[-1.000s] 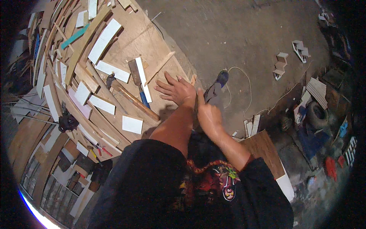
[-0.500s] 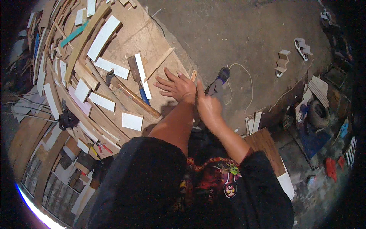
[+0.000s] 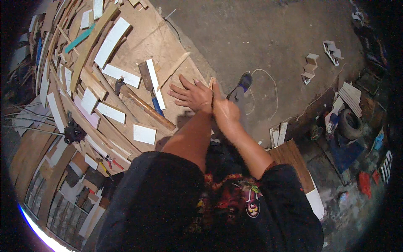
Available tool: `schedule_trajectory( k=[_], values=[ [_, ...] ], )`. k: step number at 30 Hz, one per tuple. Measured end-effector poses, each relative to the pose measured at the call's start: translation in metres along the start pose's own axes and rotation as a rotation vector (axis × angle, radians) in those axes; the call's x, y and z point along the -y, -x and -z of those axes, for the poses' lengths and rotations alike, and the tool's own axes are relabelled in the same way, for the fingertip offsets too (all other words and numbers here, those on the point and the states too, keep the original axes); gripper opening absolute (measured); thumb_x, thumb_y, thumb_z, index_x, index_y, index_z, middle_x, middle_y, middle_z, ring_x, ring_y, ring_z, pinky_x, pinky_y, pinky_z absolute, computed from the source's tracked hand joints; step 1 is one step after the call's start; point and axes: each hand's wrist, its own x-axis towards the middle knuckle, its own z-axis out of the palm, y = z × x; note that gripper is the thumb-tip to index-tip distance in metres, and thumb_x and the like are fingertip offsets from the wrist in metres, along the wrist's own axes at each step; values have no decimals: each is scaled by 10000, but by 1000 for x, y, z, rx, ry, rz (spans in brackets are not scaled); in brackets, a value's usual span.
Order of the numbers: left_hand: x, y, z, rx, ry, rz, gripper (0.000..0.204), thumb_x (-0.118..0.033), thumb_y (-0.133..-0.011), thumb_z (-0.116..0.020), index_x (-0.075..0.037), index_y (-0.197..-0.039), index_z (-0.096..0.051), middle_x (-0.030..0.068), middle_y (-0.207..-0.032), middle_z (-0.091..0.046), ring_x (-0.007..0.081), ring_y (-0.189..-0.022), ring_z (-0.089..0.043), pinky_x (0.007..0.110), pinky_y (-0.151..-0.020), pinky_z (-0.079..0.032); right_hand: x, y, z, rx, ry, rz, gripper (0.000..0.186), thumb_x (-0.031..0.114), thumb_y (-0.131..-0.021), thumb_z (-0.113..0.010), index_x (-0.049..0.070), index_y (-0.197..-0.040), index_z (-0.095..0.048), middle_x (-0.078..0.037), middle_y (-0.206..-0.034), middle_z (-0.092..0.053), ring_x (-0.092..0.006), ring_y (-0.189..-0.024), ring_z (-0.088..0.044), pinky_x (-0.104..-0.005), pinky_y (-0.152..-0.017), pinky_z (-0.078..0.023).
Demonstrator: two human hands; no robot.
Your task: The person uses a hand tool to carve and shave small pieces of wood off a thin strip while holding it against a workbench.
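Note:
My left hand point(image 3: 192, 94) lies spread on the plywood board point(image 3: 147, 38) near its right edge, touching the wood. My right hand point(image 3: 224, 110) is closed just beside the left wrist, index finger pointing forward along the edge toward a small piece of pale wood point(image 3: 211, 83); what it grips is hidden. Left of my fingers lie a flat tool with a blue handle point(image 3: 157, 105), a white strip point(image 3: 155, 84), a wooden-handled hammer-like tool point(image 3: 147, 107) and a thin wooden stick point(image 3: 176, 67).
Mixed white and bare wood offcuts point(image 3: 111, 42) cover the board's left. My shoe point(image 3: 244, 82) is on the concrete floor point(image 3: 268, 38) beside a looped cord. Two zigzag wooden pieces point(image 3: 310, 67) lie at right, with a tyre point(image 3: 349, 124) and clutter beyond. Pliers point(image 3: 112, 164) lie lower left.
My right hand has moved forward and slightly left, closer against my left wrist. My left hand has shifted slightly up and left in the picture, along with the surroundings.

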Motion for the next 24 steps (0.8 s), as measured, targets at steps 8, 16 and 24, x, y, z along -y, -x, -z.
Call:
schedule_trajectory(
  k=[8, 16, 24],
  values=[
    [3, -3, -2, -23, 0, -10, 645, -333, -1007, -470, -141, -1571, -222, 327, -1614, -91, 523, -1507, -23, 680, -1165, -103, 1, -4, -4, 23, -8, 22, 817, 72, -852, -595, -2, -1566, -205, -203, -677, -688, -346, -548, -690, -486, -507, -570],
    [4, -3, -3, -23, -24, 5, 638, -333, -1005, -470, -145, -1569, -239, 317, -1618, -106, 512, -1510, -38, 672, -1169, -107, -5, 13, -2, 72, -53, 9, 823, 70, -855, -604, -12, -1567, -200, -197, -683, -685, -341, -575, -695, -473, -494, -549],
    [6, -3, -6, -13, -37, -12, 652, -315, -1005, -489, -133, -1573, -224, 318, -1614, -89, 519, -1504, -38, 690, -1152, -125, -1, 16, 8, 78, -98, -23, 850, 40, -832, -617, 31, -1576, -207, -220, -703, -680, -397, -615, -687, -499, -534, -552]
  ],
)
